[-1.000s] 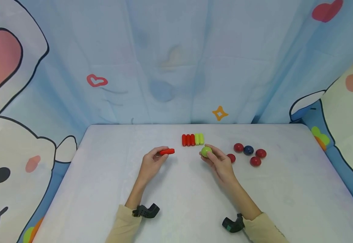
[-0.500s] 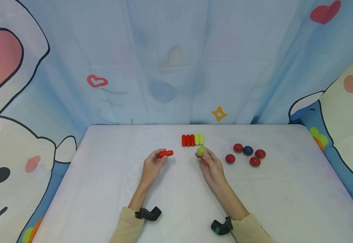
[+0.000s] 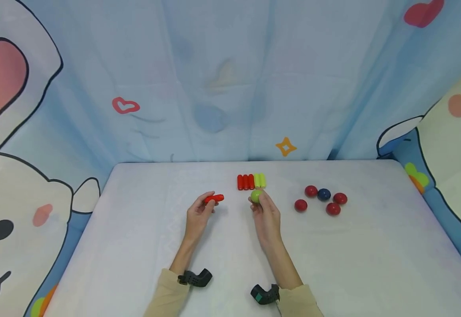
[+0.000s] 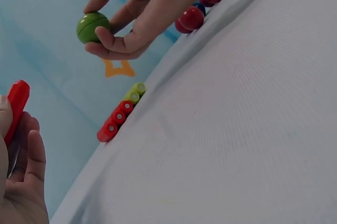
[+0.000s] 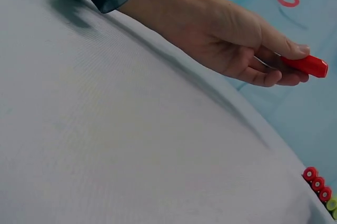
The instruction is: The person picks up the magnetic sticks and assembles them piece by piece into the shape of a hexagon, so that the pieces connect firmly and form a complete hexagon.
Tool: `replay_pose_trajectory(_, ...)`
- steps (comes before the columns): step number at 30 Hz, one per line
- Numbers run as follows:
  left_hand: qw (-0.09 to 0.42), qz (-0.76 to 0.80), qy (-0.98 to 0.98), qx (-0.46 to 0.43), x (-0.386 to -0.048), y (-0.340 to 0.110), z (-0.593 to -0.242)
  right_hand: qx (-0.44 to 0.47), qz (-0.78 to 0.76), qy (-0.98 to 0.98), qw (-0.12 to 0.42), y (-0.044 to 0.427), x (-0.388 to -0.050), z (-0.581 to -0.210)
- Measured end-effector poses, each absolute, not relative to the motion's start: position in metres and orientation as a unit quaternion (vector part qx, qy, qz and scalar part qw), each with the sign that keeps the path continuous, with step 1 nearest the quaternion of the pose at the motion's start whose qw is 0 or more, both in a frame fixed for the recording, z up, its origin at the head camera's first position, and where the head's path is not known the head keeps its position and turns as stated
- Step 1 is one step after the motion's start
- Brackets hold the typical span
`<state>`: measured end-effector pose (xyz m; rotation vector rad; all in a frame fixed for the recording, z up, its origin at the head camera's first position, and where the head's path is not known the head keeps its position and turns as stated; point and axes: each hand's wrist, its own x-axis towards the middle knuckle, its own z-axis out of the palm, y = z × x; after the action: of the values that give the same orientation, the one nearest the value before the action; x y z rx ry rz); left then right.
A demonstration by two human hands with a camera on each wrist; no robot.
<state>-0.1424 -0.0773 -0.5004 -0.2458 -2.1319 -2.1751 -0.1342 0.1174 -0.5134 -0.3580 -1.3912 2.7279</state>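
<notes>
My left hand [image 3: 197, 220] pinches a short red rod [image 3: 214, 198] between thumb and fingers, above the left-middle of the table. In the right wrist view the rod's flat-sided end [image 5: 314, 67] juts past the fingertips. A glossy green ball [image 3: 256, 196] with a seam round it [image 4: 92, 28] is held in the fingertips of my right hand [image 3: 268, 222], a little right of centre. Ball and rod are apart, and both hands are off the tabletop. Behind them lies a row of red rods [image 3: 245, 182] and yellow-green rods [image 3: 260, 180], side by side.
To the right of my right hand lie several red balls [image 3: 333, 209] and one dark blue ball [image 3: 324, 194] on the white-covered table [image 3: 230, 264]. A patterned blue curtain [image 3: 155, 136] hangs behind the table's back edge. Each wrist wears a black camera mount [image 3: 265, 294].
My right hand has moved left with the green ball, away from the loose balls and nearer to the rod. The left hand has shifted slightly left, still holding the red rod.
</notes>
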Motion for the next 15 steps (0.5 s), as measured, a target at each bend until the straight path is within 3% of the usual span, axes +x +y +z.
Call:
replay_pose_trajectory(9, 0.036, -0.672, -0.729, -0.125, -0.1394, -0.0726, -0.5031, -0.136, 0.846, -0.514, 0.044, 0.111, -0.1311, -0.5211)
replay_pose_trajectory(15, 0.063, -0.651, -0.745, -0.131, -0.1401, -0.0708, -0.5035, -0.151, 0.845, -0.51, 0.06, 0.1124, -0.133, -0.5218)
